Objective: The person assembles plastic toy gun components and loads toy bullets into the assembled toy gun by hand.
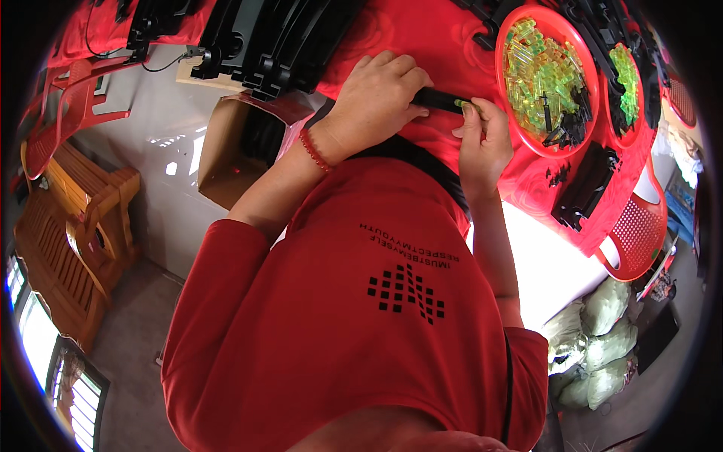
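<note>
My left hand (376,99) is closed around a slim black plastic part (437,99), which sticks out to the right between thumb and fingers. At that part's right end sits a small translucent yellow-green piece (461,103). My right hand (486,139) pinches there with thumb and forefinger, its fingertips touching the end. Whether the small piece is fixed in the part or only held against it I cannot tell. Just right of my right hand stands a red basin (553,154) heaped with yellow-green clear pieces (538,71) and some small black pieces (570,124).
A second red basin (642,105) with brighter green pieces is farther right. Long black plastic parts (290,45) lie stacked at the table's left, more (587,188) at the right. An open cardboard box (218,162) stands below left. A red chair (640,233) is at right.
</note>
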A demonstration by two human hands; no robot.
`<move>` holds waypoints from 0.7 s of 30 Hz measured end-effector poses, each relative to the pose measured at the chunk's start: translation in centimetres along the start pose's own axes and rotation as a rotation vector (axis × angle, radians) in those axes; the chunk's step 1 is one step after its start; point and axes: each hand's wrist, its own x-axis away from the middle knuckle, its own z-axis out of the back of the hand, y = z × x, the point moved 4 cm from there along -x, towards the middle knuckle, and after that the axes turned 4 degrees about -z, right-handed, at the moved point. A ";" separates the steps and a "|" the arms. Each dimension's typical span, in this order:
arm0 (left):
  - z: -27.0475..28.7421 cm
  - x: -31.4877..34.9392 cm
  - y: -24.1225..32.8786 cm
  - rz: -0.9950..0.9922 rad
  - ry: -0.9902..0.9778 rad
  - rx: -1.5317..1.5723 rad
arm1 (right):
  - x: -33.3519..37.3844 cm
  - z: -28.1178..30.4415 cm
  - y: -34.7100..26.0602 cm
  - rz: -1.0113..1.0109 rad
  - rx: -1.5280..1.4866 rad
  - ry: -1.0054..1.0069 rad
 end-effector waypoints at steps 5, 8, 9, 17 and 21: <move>-0.1 0.0 -0.1 0.010 0.005 -0.003 | 0.1 -0.3 0.0 -0.011 0.016 0.028; -0.1 0.0 0.0 0.005 0.015 -0.014 | 0.2 -0.5 0.2 0.024 0.021 0.069; -0.2 0.0 0.0 0.007 0.014 -0.012 | 0.2 -0.5 0.2 0.022 0.022 0.067; -0.1 0.0 -0.2 -0.018 0.044 0.013 | 0.1 -0.7 1.3 0.034 0.010 0.101; 0.0 0.0 -0.2 -0.006 0.044 0.018 | 0.2 -0.7 0.9 0.007 -0.015 0.113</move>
